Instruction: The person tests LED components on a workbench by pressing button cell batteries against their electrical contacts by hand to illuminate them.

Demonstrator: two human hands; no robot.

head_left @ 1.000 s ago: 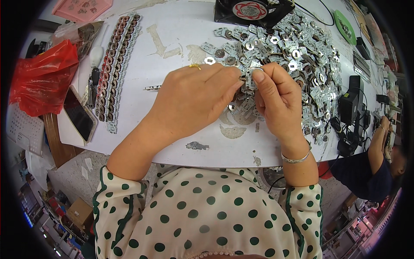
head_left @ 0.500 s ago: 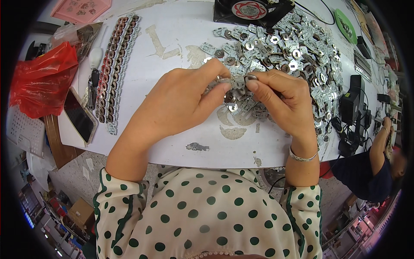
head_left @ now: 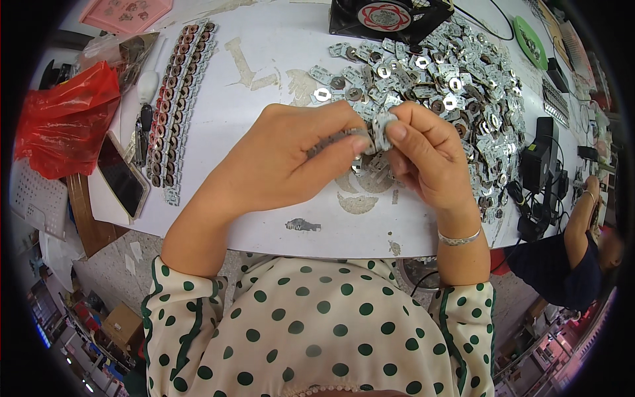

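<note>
Over the white table my left hand (head_left: 284, 155) is closed around a short row of small grey metal pieces (head_left: 340, 137), mostly covered by the fingers. My right hand (head_left: 430, 159) pinches a small metal plate piece (head_left: 381, 129) between thumb and fingers, against the end of that row. Whether the two are joined I cannot tell. Just beyond both hands spreads a heap of small metal plates with round discs (head_left: 456, 86). Similar pieces stand side by side in long rows (head_left: 175, 106) left of my left hand.
A black fan (head_left: 390, 16) stands behind the heap. On the left are a red plastic bag (head_left: 69, 119), a phone (head_left: 124, 176) and a pink tray (head_left: 126, 13). To the right lie a green plate (head_left: 529, 41) and black adapters with cables (head_left: 539, 159). Another person (head_left: 569, 258) sits at far right.
My left hand has shifted slightly right. My right hand has turned; its fingertips pinched a round-edged piece before and now a flat metal plate shows upright between the hands.
</note>
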